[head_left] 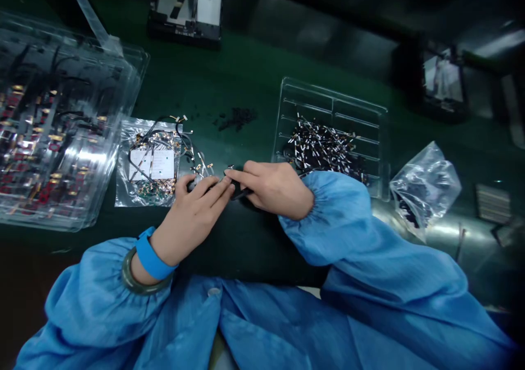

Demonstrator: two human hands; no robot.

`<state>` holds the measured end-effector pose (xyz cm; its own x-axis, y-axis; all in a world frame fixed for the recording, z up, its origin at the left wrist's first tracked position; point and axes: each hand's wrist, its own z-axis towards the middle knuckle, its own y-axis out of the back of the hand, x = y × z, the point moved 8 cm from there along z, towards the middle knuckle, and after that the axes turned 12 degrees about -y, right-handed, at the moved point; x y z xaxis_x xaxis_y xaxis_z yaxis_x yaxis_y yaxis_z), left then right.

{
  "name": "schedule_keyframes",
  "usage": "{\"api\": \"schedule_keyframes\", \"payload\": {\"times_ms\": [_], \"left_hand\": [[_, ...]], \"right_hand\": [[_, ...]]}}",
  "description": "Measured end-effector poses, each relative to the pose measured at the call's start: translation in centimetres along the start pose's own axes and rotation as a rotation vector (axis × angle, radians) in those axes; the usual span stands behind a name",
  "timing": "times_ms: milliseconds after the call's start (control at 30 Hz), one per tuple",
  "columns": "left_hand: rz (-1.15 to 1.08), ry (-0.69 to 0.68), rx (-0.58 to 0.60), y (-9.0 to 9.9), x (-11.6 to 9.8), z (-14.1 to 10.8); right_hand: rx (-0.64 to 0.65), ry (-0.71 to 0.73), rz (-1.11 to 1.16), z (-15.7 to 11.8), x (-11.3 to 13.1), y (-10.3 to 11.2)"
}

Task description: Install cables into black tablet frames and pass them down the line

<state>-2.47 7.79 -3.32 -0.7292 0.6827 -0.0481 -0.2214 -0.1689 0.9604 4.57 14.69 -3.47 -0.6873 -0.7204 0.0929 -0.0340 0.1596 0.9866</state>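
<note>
Fingertips meet over a small black part

And here we are at the centre of the green table [254,80], where the left hand [200,203] and right hand [273,186] come together! The left lies palm-down, fingers stretched side by side, thumb apart; the right points its index finger inward, the others bent beneath. Between and just below the fingertips sits the small black part [239,192]. Pinched, or merely pressed down? Too much is covered to tell, for either hand.

Why two hands? Likely one steadies while the other works, because the piece looks small enough to slide. And its line: the visible portion runs roughly left to right, its right end slightly farther from the body. Which end is the front, I can't say; fingers hide most of it.

Look at the layout! Just beyond the left fingertips lie thin cables [186,140], some across a clear bag [123,197] bearing a white label [158,165]. By the right wrist, a clear tray [334,93] corrals a heap of thin strips [322,145], presumably within easy reach. Ahead, loose black bits [239,118] sit between the two, probably grouped so they don't scatter.
</note>
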Motion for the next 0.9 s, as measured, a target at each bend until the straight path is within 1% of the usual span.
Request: {"api": "schedule_keyframes", "payload": {"times_ms": [67, 133, 200, 267, 333, 500, 567, 667, 733, 833, 900], "left_hand": [[0.003, 0.002, -0.008, 0.0, 0.0, 0.0], [0.009, -0.001, -0.008, 0.0, 0.0, -0.1], [0.019, -0.005, -0.007, 0.0, 0.0, -0.1], [0.027, -0.007, -0.009, 0.0, 0.0, -0.1], [0.029, -0.006, -0.018, 0.1, 0.0, -0.1], [0.016, 0.004, -0.017, 0.1, 0.0, -0.1], [0.013, 0.005, -0.013, 0.1, 0.0, -0.1], [0.005, 0.005, -0.016, 0.1, 0.1, -0.2], [-0.01, 0.007, -0.015, 0.0, 0.2, -0.2], [-0.028, 0.028, -0.026, 0.0, 0.5, -0.3], [-0.027, 0.068, -0.063, 0.4, 0.8, -0.4]], "right_hand": [[0.042, -0.028, 0.047, -0.1, 0.0, -0.7], [0.064, -0.079, 0.153, -0.1, -0.4, -1.1], [0.053, -0.125, 0.295, 0.1, -0.9, -1.1], [0.006, -0.153, 0.391, 0.3, -1.6, -0.7], [-0.034, -0.164, 0.379, 0.3, -1.9, -0.5], [0.011, -0.115, 0.114, -0.4, -0.9, -1.2], [-0.021, -0.097, 0.083, -0.5, -0.7, -1.0], [-0.125, -0.131, 0.111, -0.1, -1.2, 0.1], [-0.16, -0.137, 0.166, 0.3, -1.5, 0.4], [-0.108, -0.045, 0.239, 0.6, -1.2, 0.0], [-0.075, 0.0, 0.246, 0.5, -0.9, -0.6]]}}
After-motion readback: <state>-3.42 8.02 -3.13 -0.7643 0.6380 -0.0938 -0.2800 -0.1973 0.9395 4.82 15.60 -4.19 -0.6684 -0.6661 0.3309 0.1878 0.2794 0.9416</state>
